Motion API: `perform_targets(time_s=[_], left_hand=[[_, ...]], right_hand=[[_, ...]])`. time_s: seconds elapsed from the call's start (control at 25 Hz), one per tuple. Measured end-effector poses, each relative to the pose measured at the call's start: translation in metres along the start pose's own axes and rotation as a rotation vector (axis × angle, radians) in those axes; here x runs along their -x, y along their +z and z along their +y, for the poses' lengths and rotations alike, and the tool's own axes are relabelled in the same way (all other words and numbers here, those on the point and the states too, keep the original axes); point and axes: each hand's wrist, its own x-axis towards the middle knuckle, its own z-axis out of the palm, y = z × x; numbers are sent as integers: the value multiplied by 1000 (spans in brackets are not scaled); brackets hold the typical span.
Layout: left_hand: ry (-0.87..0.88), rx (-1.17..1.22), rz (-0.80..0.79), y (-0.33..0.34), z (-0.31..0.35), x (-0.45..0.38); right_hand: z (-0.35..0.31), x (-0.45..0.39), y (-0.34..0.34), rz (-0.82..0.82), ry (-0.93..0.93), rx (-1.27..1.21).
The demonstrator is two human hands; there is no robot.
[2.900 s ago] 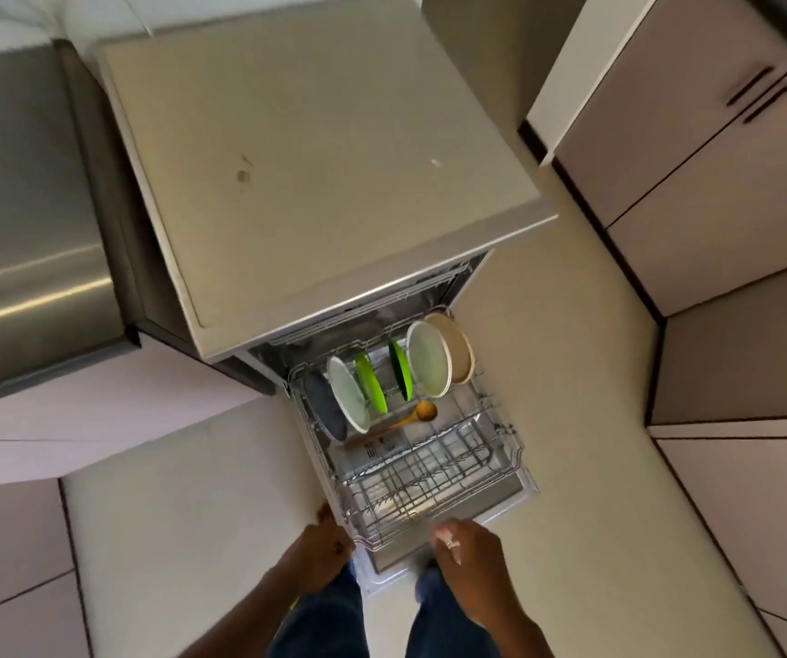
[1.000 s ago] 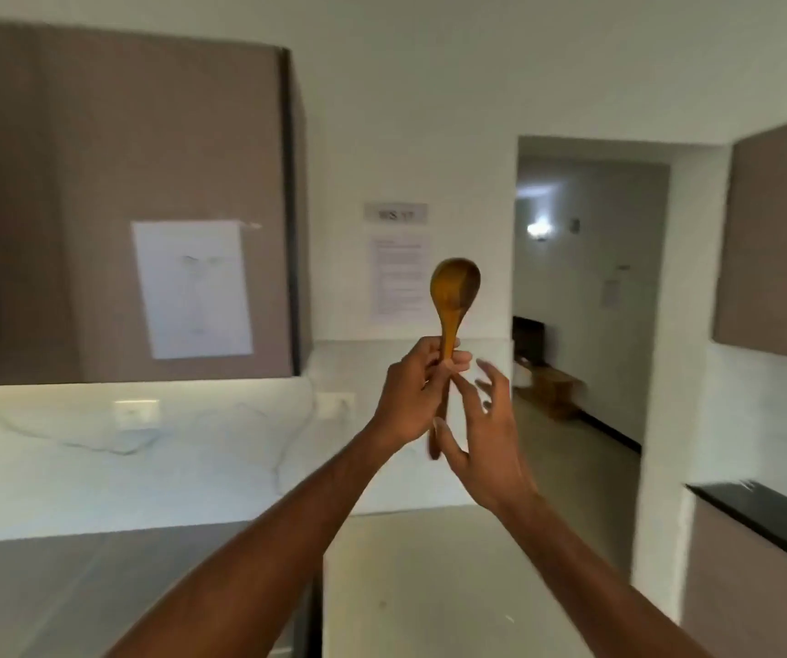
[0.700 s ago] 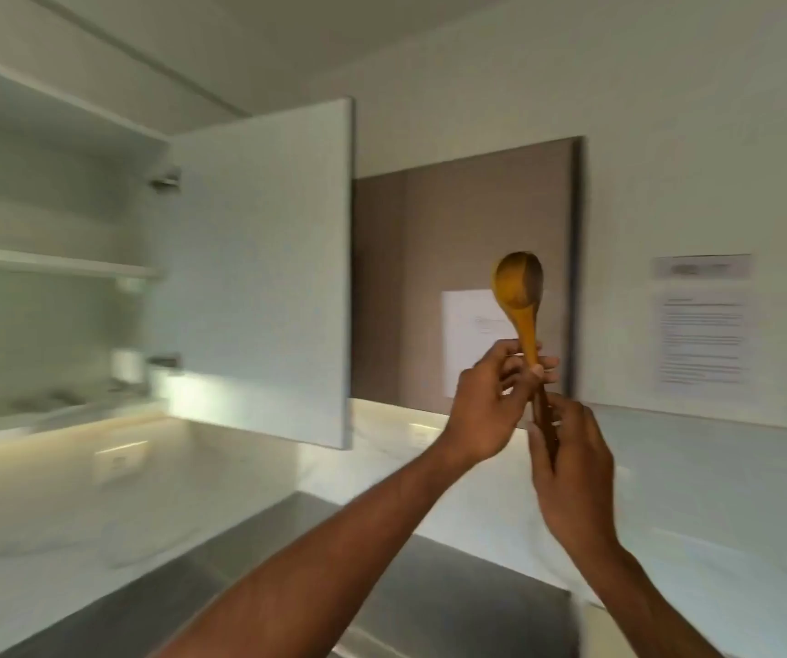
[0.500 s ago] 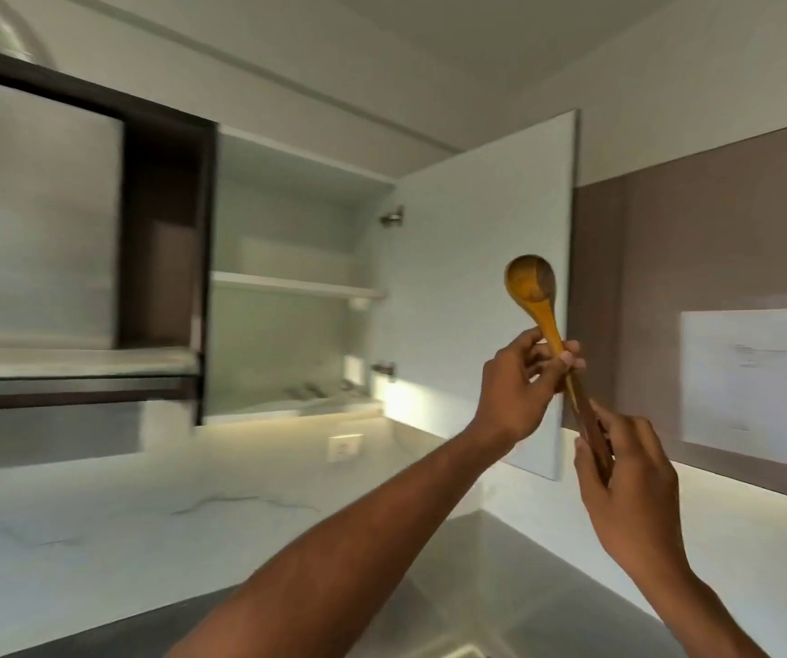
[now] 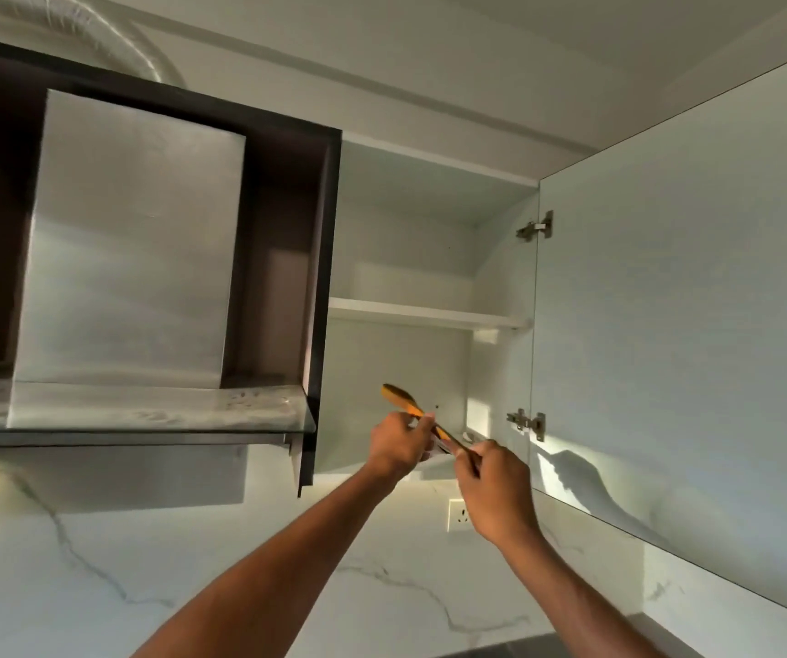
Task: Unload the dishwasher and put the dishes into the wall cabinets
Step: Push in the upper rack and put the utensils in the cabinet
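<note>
— Where was the wooden spoon?

— At the mouth of the open wall cabinet, bowl angled inward, handle slanting down toward the person.

— And the grip?

— Left hand curled round the neck, nearer the cabinet; right hand pinched the handle's end.

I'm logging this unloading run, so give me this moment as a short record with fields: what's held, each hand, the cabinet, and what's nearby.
held item: wooden spoon, tilted, bowl end up and to the left
left hand: grips the spoon near the bowl
right hand: holds the handle end
wall cabinet: open, door swung out to the right
spoon position: in front of the cabinet's lower opening
nearby: range hood to the left, wall socket below
</note>
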Motion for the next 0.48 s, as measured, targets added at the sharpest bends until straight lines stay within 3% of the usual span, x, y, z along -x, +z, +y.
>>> perform_targets(time_s=[0.12,0.2,0.32,0.48], left_hand=[[10,-458,-6,-13,-66,-66],[16,-639,50,-23,-106,-102],[46,-772,131,-29,-152,-136],[9,-803,103,-22,-175,-165]], right_hand=[[2,-63,79,-94,35,78],[1,-100,128,-166,85,140],[8,-133,199,-262,135,260],[15,-155,271,-300,189,340]])
